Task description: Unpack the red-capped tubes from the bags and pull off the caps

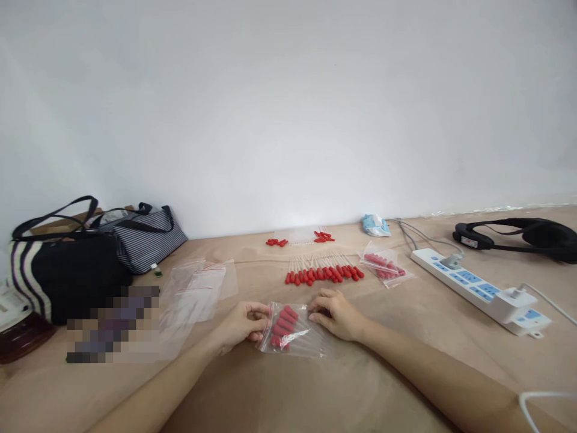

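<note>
A clear zip-lock bag lies on the table before me, with several red-tipped sticks inside, their red ends toward the left. My left hand pinches the bag at its left, red-striped zip edge. On the opposite side, my right hand has its fingers curled against the bag's upper right edge, thumb and forefinger close together. Just beyond the hands, a row of loose red-tipped white sticks lies with red ends toward me. A second filled bag rests to the right of that row.
Flat clear bags overlap at left, near black and striped handbags. More red-tipped sticks lie by the wall. A blue-white packet, a power strip with cables and a black headset occupy the right.
</note>
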Motion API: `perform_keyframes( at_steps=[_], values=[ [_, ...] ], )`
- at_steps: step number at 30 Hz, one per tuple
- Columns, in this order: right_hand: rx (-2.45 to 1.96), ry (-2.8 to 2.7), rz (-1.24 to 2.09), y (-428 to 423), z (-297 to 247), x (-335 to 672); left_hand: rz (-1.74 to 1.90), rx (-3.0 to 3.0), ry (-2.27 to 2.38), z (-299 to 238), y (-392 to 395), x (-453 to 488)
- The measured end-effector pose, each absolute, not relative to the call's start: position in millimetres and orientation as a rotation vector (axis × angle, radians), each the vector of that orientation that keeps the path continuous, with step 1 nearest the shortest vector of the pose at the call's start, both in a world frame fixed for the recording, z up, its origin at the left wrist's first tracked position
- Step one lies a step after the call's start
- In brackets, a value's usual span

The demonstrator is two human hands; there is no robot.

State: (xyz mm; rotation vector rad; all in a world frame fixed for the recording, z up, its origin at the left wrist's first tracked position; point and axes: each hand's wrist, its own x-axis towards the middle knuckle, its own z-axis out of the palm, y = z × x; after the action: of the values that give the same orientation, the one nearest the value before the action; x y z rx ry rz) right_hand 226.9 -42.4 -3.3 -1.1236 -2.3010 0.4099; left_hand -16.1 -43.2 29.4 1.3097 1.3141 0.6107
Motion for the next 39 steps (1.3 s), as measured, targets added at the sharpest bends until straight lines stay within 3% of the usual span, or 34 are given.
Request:
perform_keyframes(
  at_steps=[6, 11, 29, 39],
  values=[
    [-1.091, -2.274, 0.496, -49, 2, 223, 0.678, 1.779, 1.094, 23, -39, -10],
    [-1.07, -2.299, 0.594, -60, 6, 220, 0.599, 1.773, 0.895, 22, -37, -10],
    [-1.011, -2.255, 0.414, -44, -5, 224, 0.484, 2.255, 0.949, 29, -45, -5],
    [-0.917, -2.27, 0.727, -35, 0, 241, 0.515, 2.505, 0.859, 29, -50, -5]
  ],
)
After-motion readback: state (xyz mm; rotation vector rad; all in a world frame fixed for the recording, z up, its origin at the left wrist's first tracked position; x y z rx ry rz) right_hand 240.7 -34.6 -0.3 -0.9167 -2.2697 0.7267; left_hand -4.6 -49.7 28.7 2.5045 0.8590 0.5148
